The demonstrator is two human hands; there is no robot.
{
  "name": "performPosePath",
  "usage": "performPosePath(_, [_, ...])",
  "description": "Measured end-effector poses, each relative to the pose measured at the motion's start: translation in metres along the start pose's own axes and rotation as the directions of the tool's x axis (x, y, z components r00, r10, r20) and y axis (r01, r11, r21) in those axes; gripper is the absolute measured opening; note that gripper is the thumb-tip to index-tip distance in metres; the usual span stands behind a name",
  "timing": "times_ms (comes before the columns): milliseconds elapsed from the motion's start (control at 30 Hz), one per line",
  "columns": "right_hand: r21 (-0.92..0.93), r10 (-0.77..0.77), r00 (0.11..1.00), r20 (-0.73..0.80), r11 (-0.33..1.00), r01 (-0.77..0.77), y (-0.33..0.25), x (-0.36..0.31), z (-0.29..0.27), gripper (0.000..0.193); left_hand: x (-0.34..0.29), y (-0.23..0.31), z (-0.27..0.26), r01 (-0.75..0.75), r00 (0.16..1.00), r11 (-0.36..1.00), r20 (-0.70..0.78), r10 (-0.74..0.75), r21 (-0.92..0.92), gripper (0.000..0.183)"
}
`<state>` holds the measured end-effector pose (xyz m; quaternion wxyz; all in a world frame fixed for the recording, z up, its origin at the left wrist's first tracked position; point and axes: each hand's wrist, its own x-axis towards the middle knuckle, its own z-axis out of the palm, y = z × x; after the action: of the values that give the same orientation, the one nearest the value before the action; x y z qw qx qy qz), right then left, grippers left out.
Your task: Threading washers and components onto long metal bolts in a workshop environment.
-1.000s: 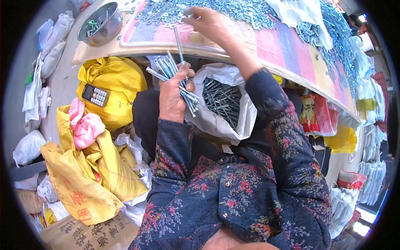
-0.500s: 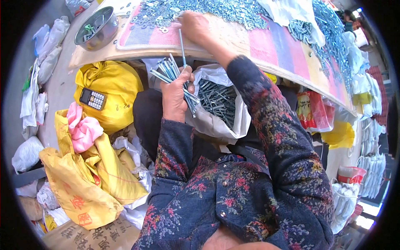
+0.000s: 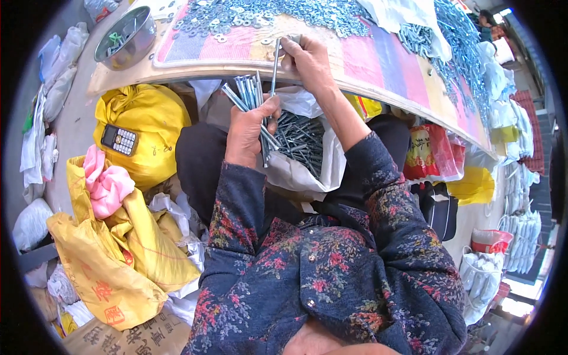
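My left hand (image 3: 244,135) is closed around a bundle of long silvery bolts (image 3: 248,90), their ends fanning out above and below the fist. One bolt (image 3: 275,68) rises upright from between its thumb and fingers, apart from the bundle. At that bolt's upper end, my right hand (image 3: 310,64) has its fingertips pinched together; whatever they hold is too small to make out. Loose flat washers (image 3: 222,23) lie spread over the striped mat (image 3: 207,53) just beyond. Below my hands, between my knees, an open white sack (image 3: 296,176) holds many similar bolts (image 3: 303,139).
A metal bowl (image 3: 142,52) stands at the table's left end. Heaps of bolts (image 3: 458,47) and white plastic (image 3: 408,16) cover the right side. A phone (image 3: 119,139) rests on a tied yellow bag (image 3: 157,109). Other bags crowd the floor on both sides.
My right hand has drawn back from the washers towards me and now meets the upright bolt's top. My left hand still grips the bundle. The whole view has shifted slightly.
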<state>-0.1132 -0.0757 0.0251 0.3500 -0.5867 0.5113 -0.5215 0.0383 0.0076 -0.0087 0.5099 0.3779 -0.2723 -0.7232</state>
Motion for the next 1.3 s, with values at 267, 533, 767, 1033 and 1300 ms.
performPosePath(267, [0.021,-0.132,0.99,-0.059,0.991,0.133,-0.006,-0.007,-0.005,0.012,-0.002,-0.006,0.007,0.067,0.998,0.983,0.027,-0.063,-0.172,0.018])
performPosePath(533, [-0.29,-0.224,0.923,0.314,0.903,0.318,0.002,0.024,0.001,0.031,0.015,0.018,-0.019,-0.085,0.995,0.934,-0.076,0.062,-0.346,0.013])
performPosePath(767, [-0.86,-0.259,0.962,0.089,0.467,0.206,0.04,0.115,0.012,0.025,0.011,0.008,0.005,-0.053,0.991,0.983,-0.127,0.031,-0.175,0.013])
performPosePath(1033, [0.237,0.128,0.979,0.157,0.958,-0.163,-0.001,0.021,-0.019,0.019,0.009,0.001,0.008,0.003,1.0,1.0,0.002,-0.003,0.007,0.018])
performPosePath(1300, [-0.249,-0.232,0.971,-0.05,0.945,0.213,-0.009,-0.013,-0.04,0.014,0.014,-0.023,0.011,0.172,0.974,0.974,0.171,-0.146,-0.149,0.022])
